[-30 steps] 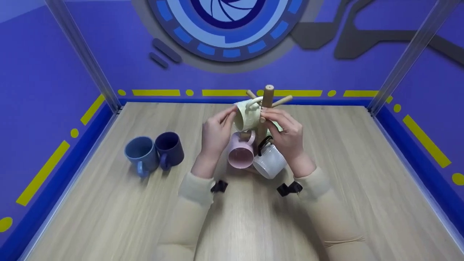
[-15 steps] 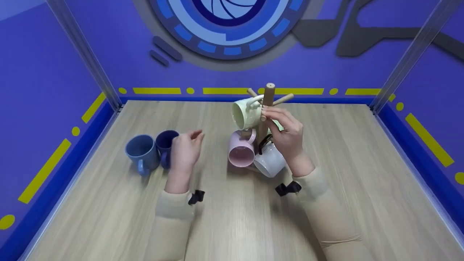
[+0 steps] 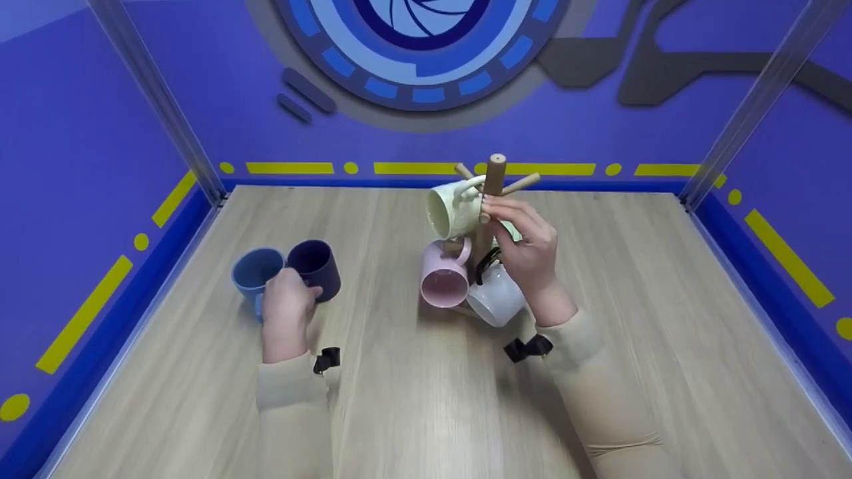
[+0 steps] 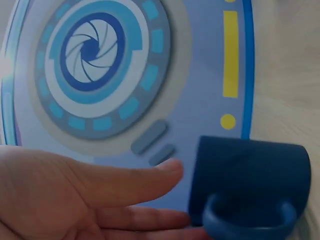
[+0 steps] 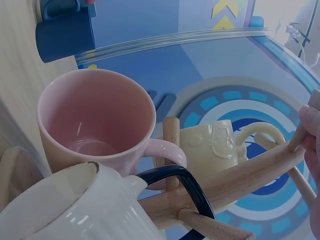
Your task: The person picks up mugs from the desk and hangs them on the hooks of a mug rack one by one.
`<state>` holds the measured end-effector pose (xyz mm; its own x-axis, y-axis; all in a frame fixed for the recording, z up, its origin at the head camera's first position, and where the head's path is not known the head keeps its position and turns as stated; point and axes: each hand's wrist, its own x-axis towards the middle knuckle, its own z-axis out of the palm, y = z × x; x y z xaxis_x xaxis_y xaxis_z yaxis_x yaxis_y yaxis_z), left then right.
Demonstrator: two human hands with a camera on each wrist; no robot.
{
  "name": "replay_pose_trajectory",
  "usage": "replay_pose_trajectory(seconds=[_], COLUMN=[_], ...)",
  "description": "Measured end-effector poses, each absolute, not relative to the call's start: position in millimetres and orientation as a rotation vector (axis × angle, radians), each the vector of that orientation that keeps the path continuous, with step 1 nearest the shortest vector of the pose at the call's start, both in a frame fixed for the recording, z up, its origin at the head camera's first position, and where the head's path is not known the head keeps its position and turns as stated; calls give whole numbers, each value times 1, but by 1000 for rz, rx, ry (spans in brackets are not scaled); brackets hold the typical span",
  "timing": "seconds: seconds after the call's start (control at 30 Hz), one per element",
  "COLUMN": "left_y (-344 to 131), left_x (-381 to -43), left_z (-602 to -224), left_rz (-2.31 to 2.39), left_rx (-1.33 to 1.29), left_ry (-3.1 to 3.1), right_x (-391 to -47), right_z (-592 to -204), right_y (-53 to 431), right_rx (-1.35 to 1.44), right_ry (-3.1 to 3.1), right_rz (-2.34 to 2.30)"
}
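My left hand (image 3: 286, 306) is at the dark navy mug (image 3: 326, 266), thumb and fingers extended beside its handle (image 4: 250, 225). It overlaps the grey-blue mug (image 3: 249, 278) in the head view. My right hand (image 3: 532, 246) pinches a peg of the wooden mug tree (image 3: 495, 176), with fingertips (image 5: 311, 120) visible in the right wrist view. A cream mug (image 3: 459, 211) hangs high on the tree by its handle. Below it hang a pink mug (image 3: 439, 263) and a white mug (image 3: 496, 296) with a black handle, their mouths tilted down toward the front.
Bare upper pegs (image 3: 522, 183) stick out behind the post. A bit of pale green (image 3: 512, 231) shows behind my right hand. Blue panels (image 3: 373, 143) wall in the wooden table (image 3: 413, 399) at the back and sides.
My left hand has let go of the cream mug and moved left and toward me to the navy mug. My right hand has stayed on the tree.
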<state>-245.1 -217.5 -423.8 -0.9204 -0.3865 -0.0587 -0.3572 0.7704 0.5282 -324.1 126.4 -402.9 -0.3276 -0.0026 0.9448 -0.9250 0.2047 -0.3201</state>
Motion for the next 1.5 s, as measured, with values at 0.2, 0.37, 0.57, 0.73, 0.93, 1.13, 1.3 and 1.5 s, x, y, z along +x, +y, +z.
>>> replay_pose_trajectory(seconds=[0.2, 0.37, 0.57, 0.73, 0.93, 1.13, 1.3, 1.5], left_y=[-230, -233, -231, -224, -217, -214, -208, -197], left_x=[-253, -256, -253, -250, -251, -252, -248, -239], left_z=[-442, -447, -439, -428, -424, -422, -416, -402], left_rz=[-857, -852, -829, -835, -855, -855, -874, -893], left_rx=[617, 642, 671, 662, 600, 547, 471, 371], left_ry=[-3007, -3004, -3014, -2935, -2801, -2741, -2715, -2677], right_x=[-324, -324, -324, -325, -325, -325, -325, -325], right_z=[-404, -404, -405, -404, -405, -406, -406, -407], right_y=[126, 125, 123, 122, 122, 123, 122, 123], right_rx=[903, 887, 892, 894, 892, 881, 875, 905], right_ry=[-1560, -1558, -1547, -1536, -1529, -1533, -1526, -1539], right_rz=[1272, 1280, 1296, 1304, 1316, 1307, 1294, 1264])
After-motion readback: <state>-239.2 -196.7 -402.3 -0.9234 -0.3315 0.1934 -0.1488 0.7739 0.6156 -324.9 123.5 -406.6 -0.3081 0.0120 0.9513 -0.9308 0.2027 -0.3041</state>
